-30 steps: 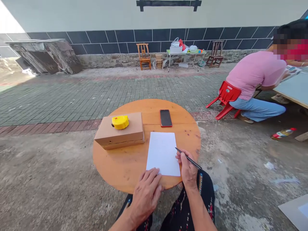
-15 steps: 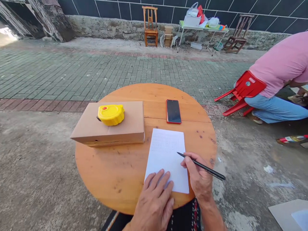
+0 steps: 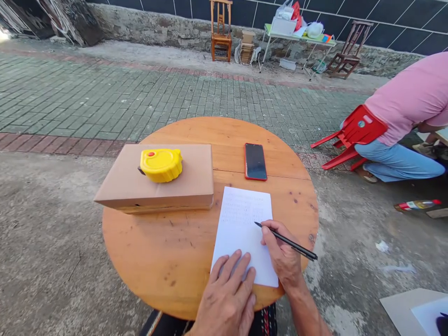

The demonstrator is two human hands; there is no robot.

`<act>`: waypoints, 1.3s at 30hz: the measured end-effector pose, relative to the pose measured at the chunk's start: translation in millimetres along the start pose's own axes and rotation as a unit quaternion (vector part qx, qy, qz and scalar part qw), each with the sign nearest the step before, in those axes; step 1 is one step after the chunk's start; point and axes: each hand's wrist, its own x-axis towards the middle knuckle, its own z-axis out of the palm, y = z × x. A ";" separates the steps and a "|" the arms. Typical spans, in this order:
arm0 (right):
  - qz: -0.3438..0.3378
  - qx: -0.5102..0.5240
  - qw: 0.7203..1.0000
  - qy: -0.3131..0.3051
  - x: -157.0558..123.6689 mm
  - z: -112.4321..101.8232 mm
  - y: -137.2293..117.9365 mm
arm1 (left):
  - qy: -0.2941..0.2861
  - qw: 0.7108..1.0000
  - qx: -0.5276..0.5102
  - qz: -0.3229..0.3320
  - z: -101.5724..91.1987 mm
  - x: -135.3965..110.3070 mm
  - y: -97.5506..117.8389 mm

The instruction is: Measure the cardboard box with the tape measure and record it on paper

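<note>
A white sheet of paper with faint writing lies on the round wooden table. My left hand rests flat on the sheet's near left corner, fingers stretched out. My right hand is closed round a black pen, whose tip touches the paper's right side. A cardboard box sits at the table's left with a yellow tape measure on top. A red-cased phone lies face up beyond the paper.
A person in a pink shirt sits on a tipped red plastic chair at the right. A bottle lies on the concrete. Wooden chairs and a small cluttered table stand by the far wall.
The view has tilted down and drawn closer to the table. My left hand has slid further onto the paper. The pen hand has stayed on the sheet's right side.
</note>
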 end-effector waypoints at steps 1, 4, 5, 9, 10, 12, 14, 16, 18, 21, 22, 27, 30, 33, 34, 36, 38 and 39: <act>-0.006 -0.002 1.000 0.004 0.3 0.5 -0.1 | 0.003 1.000 -0.006 -0.005 1.0 -0.7 0.5; -0.011 -0.008 1.000 0.013 -0.3 2.2 2.1 | 0.003 1.000 -0.013 -0.015 1.4 -0.9 1.6; -0.010 -0.010 1.000 0.013 -0.7 2.8 3.5 | 0.000 1.000 -0.010 -0.015 0.6 -0.4 1.8; -0.001 -0.022 1.000 0.005 -1.6 4.2 8.7 | -0.012 1.000 0.011 -0.007 -4.5 2.6 1.9; 0.000 -0.025 1.000 0.005 -1.6 4.3 9.4 | -0.017 1.000 0.017 -0.003 -5.5 3.1 2.0; 0.002 -0.032 0.999 0.002 -1.4 4.0 9.5 | -0.023 0.999 0.026 -0.001 -6.9 3.7 2.6; 0.000 -0.040 0.999 0.001 -1.0 3.5 8.2 | -0.029 0.999 0.030 -0.002 -7.6 4.0 3.4; -0.005 -0.047 0.999 -0.002 -0.4 3.0 6.3 | -0.031 0.999 0.031 -0.004 -7.9 4.3 4.2; -0.013 -0.054 0.998 -0.006 0.3 3.0 4.4 | -0.032 0.999 0.032 -0.005 -8.1 4.6 4.5; -0.029 -0.068 0.997 -0.010 1.1 3.6 2.4 | -0.034 0.999 0.036 -0.002 -8.4 4.8 4.1; -0.036 -0.073 0.997 -0.010 1.4 3.9 2.0 | -0.035 0.999 0.038 0.000 -8.4 4.7 3.9; -0.060 -0.094 0.994 -0.008 1.9 4.3 0.9 | -0.039 0.998 0.050 0.014 -7.4 3.6 2.6; -0.067 -0.101 0.993 0.000 2.0 3.9 0.4 | -0.045 0.997 0.059 0.018 -6.8 3.2 2.0; -0.058 -0.104 0.993 0.006 2.1 3.9 0.2 | -0.051 0.996 0.068 0.020 -6.9 3.3 1.6; -0.053 -0.104 0.993 0.005 2.2 3.9 0.2 | -0.052 0.996 0.069 0.021 -7.1 3.4 1.6; -0.043 -0.100 0.994 0.001 2.4 4.1 0.4 | -0.054 0.996 0.071 0.021 -7.7 3.6 1.6; -0.040 -0.097 0.994 -0.004 2.8 4.1 0.8 | -0.056 0.996 0.070 0.020 -8.2 3.9 1.8; -0.040 -0.096 0.995 -0.006 3.0 4.1 0.9 | -0.058 0.996 0.069 0.019 -8.5 4.1 1.9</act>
